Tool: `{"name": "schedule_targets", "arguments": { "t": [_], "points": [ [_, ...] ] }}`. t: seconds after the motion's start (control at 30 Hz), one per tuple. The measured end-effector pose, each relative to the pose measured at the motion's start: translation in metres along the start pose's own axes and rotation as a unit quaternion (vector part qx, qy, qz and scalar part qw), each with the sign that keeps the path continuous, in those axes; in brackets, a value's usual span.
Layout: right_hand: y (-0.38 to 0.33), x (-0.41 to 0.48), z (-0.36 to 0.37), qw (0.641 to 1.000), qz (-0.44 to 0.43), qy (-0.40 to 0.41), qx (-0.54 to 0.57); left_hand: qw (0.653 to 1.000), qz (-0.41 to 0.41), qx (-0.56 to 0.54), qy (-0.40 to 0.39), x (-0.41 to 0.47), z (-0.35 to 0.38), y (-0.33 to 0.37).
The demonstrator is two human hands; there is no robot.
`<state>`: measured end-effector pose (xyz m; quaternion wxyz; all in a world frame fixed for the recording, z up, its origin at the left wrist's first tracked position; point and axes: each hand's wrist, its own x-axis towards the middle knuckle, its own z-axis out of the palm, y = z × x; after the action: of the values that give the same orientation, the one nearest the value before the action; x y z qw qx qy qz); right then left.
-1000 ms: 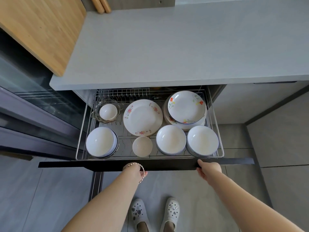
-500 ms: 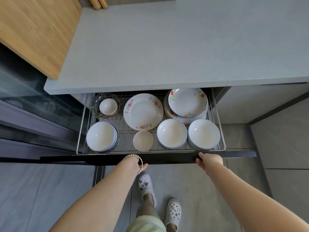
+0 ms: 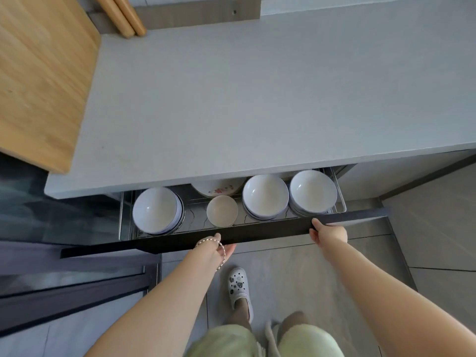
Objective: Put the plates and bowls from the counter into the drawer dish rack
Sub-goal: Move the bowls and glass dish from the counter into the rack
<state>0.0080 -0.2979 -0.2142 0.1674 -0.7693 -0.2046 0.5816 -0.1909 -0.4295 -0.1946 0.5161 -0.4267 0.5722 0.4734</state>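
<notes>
Your left hand (image 3: 219, 247) and right hand (image 3: 327, 234) both grip the black drawer front (image 3: 257, 235). Each thumb lies on its top edge; the other fingers tuck under it, hidden, so their spread cannot be told. The drawer stands part open under the counter (image 3: 257, 99). In the rack (image 3: 341, 199), front row, left to right: left stack (image 3: 154, 210) of white bowls, 1 small bowl (image 3: 222, 211), middle stack (image 3: 265, 195), right stack (image 3: 313, 191), the last 2 just beside each other. Behind the small bowl, 1 flowered plate (image 3: 219, 188) shows only its near rim; the counter hides the rest. A bracelet (image 3: 221, 249) sits on your left wrist. A wooden board (image 3: 38, 73) lies at the counter's left edge.
</notes>
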Motion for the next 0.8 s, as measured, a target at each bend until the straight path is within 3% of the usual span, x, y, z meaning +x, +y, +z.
{"name": "schedule_targets", "arguments": {
  "t": [0.17,0.53,0.8],
  "points": [
    [-0.039,0.006,0.025,0.998,0.028,-0.041,0.045,0.999,-0.016,-0.031,-0.005,0.005,0.019,0.037],
    [-0.104,0.024,0.062,0.992,0.059,-0.109,0.034,0.996,0.072,-0.032,-0.031,0.004,0.073,0.071],
    [-0.116,0.036,0.070,0.985,0.061,-0.161,0.027,0.992,0.106,-0.066,0.003,0.013,0.104,0.082]
  ]
}}
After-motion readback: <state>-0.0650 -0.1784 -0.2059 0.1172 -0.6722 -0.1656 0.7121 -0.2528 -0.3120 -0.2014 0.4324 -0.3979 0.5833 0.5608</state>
